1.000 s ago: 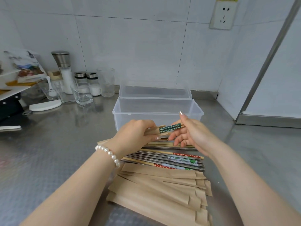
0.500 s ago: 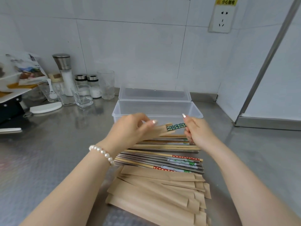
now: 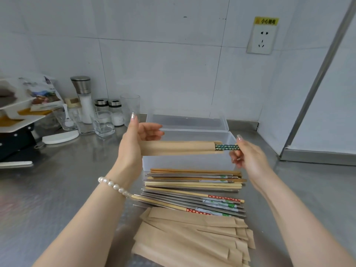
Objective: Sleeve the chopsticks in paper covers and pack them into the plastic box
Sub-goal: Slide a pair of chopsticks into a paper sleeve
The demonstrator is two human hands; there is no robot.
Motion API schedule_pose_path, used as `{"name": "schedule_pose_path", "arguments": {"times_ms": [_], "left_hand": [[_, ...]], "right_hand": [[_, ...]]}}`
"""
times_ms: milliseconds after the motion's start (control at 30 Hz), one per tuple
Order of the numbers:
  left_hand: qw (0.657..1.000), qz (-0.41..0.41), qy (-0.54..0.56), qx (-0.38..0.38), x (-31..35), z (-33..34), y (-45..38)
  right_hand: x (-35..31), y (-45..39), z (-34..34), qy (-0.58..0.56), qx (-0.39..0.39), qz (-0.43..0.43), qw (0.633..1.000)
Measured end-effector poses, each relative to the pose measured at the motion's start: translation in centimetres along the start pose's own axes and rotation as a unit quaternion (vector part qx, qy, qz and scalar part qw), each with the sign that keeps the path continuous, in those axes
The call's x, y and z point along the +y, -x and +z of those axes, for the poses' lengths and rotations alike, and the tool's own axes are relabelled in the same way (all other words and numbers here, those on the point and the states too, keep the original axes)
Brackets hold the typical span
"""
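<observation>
A brown paper cover [image 3: 177,148] is held level in the air in front of the clear plastic box [image 3: 192,162]. My left hand [image 3: 133,145] grips its left end. Green patterned chopsticks [image 3: 227,147] stick out of its right end, and my right hand [image 3: 248,155] pinches their tips. The box stands open with its lid [image 3: 185,122] folded back; I see nothing inside it. On the counter below lie several loose chopsticks [image 3: 192,189], wooden and metal. Nearer me is a stack of paper covers [image 3: 192,236].
Salt and pepper shakers, a grinder [image 3: 82,97] and glasses [image 3: 103,123] stand at the back left. A black stand with trays [image 3: 13,120] sits at the far left edge. A wall socket [image 3: 261,38] is above; a metal frame [image 3: 316,151] bounds the right.
Both hands rose from the chopstick pile and moved apart. The paper cover with the green chopsticks now stretches out level in front of the box, with its whole length showing.
</observation>
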State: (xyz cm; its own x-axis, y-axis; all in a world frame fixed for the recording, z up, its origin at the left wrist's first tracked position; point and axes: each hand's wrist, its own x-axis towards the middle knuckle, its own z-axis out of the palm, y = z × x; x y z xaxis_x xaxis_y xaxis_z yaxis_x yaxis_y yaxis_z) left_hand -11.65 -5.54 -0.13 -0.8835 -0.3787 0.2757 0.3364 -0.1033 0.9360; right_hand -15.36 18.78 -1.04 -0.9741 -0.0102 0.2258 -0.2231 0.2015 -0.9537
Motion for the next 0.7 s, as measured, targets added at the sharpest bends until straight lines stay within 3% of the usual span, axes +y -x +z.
{"name": "schedule_pose_path", "arguments": {"times_ms": [100, 200, 300, 433, 533, 700], "left_hand": [[0.992, 0.066, -0.047, 0.099, -0.1, -0.6, -0.3], [0.975, 0.111, -0.122, 0.147, -0.4, -1.0, 0.0], [0.967, 0.096, -0.205, 0.116, -1.1, -1.3, -0.2], [0.947, 0.095, -0.302, 0.057, -2.2, -1.3, -0.4], [0.932, 0.073, -0.353, 0.027, -3.0, -1.2, -0.4], [0.926, 0.065, -0.372, 0.004, -3.3, -0.7, -0.1]], "right_hand": [[-1.1, -1.2, 0.0, 0.009, 0.079, -0.013, 0.997], [-2.2, -3.8, -0.1, 0.14, 0.113, -0.034, 0.983], [-3.2, -6.4, 0.7, 0.286, 0.076, -0.013, 0.955], [-2.8, -8.4, 3.0, 0.387, 0.056, 0.084, 0.917], [-2.7, -8.1, 4.6, 0.474, 0.05, 0.146, 0.867], [-2.0, -7.4, 6.3, 0.596, 0.022, 0.123, 0.793]]}}
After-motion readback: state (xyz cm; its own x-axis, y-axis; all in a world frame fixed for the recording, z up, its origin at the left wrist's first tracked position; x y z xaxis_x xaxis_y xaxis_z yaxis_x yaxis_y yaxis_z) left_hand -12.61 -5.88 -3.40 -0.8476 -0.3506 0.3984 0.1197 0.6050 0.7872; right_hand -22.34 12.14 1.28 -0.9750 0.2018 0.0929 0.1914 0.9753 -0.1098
